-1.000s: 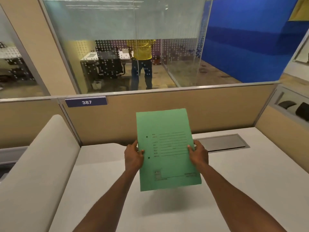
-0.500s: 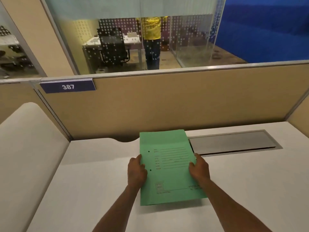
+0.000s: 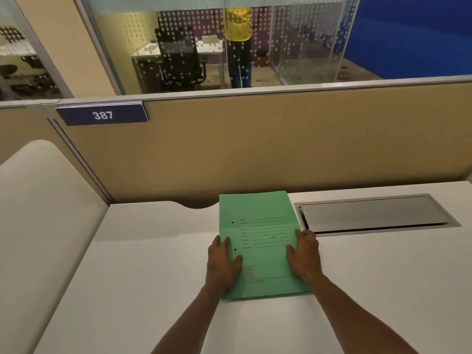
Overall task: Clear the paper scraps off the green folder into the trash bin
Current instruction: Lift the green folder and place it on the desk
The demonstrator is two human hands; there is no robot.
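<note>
The green folder [image 3: 260, 238] lies flat on the white desk [image 3: 143, 264], printed side up, close to the back partition. My left hand [image 3: 222, 261] grips its left edge, thumb on top. My right hand [image 3: 305, 254] holds the right edge the same way. I see no paper scraps on the folder or the desk, and no trash bin is in view.
A grey metal cable hatch [image 3: 375, 213] is set into the desk right of the folder. A tan partition [image 3: 255, 144] with a blue "387" plate [image 3: 102, 114] runs behind. A curved white divider [image 3: 43, 213] rises at the left. Beyond the glass stands a person [image 3: 238, 47].
Both hands have lowered the folder from a raised, tilted hold down flat onto the desk. My head has dipped toward the desk.
</note>
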